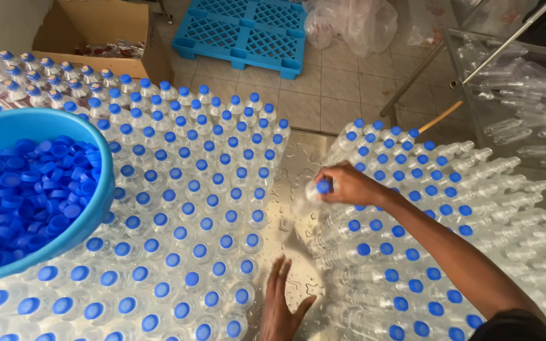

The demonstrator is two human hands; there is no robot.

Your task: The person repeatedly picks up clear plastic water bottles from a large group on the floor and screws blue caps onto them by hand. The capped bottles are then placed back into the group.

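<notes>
Capping step: right hand (347, 184) grips blue cap (325, 186) on bottle (304, 202), right of basin (45, 120); left hand (280, 303) open, flat. Next: firm twist.

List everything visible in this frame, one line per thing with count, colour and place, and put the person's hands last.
Upright bottles: too many to count, clear with blue caps, packed across the left and centre of the table.
Lying bottles: many, clear, most blue-capped, stacked at right.
Basin: one, blue, resting on the upright bottles at left.
Loose caps: a heap, blue, inside the basin.
Table: one, wet metal, bare strip between the two groups.
Pallet: one, blue plastic, on the tiled floor at top.
Cardboard box: one, brown, top left.
Plastic bags: clear, top centre.
Metal rack: one, at right, holding empty clear bottles.
Right hand: gripping a capped bottle.
Left hand: open, beside the upright bottles.
</notes>
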